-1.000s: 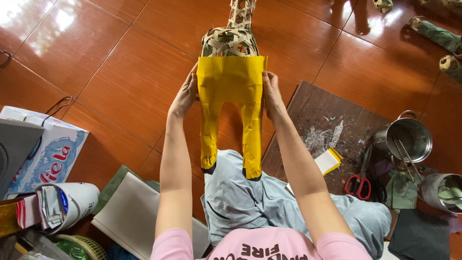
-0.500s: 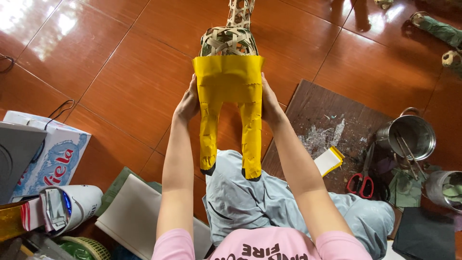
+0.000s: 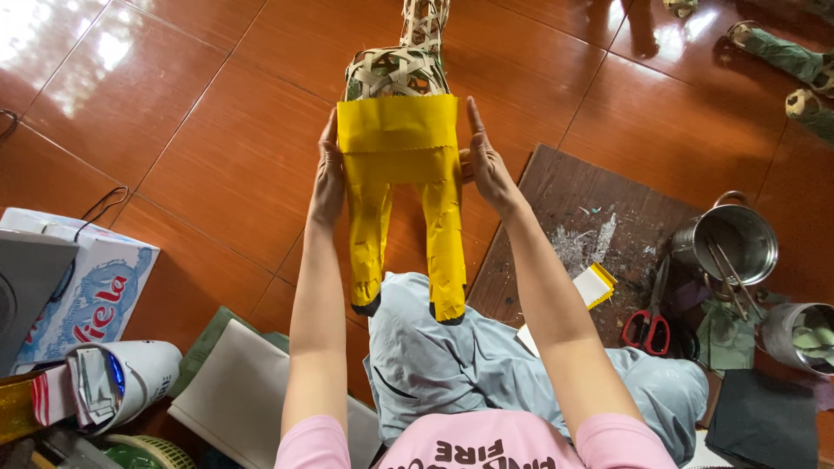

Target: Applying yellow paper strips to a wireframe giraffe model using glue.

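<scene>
- View looks down from a seated person's head at their two bare arms stretched forward over a red-brown tiled floor (image 3: 217,165).
- At upper centre of the frame stands a woven animal figure (image 3: 398,74), its rear half wrapped in yellow paper (image 3: 398,139); two yellow legs (image 3: 443,252) hang toward the lower centre, ending over the person's grey-clad lap.
- The figure's long axis runs up and down the frame: the bare woven front points to the top edge, the legs point back toward the person.
- Left hand (image 3: 328,174) lies flat against the figure's left side, fingers straight and pressed together, pointing up the frame.
- Right hand (image 3: 485,161) lies flat against the right side in the same way, fingers together and extended.
- The figure sits squarely between the two palms, both touching it; neither hand is clearly nearer.
- At right of frame, a dark board (image 3: 591,217) with white smears lies on the floor; red scissors (image 3: 645,328) and a metal pot (image 3: 734,241) sit near its right end.
- At lower left, a white and blue box (image 3: 95,287) and a grey sheet (image 3: 234,391).
</scene>
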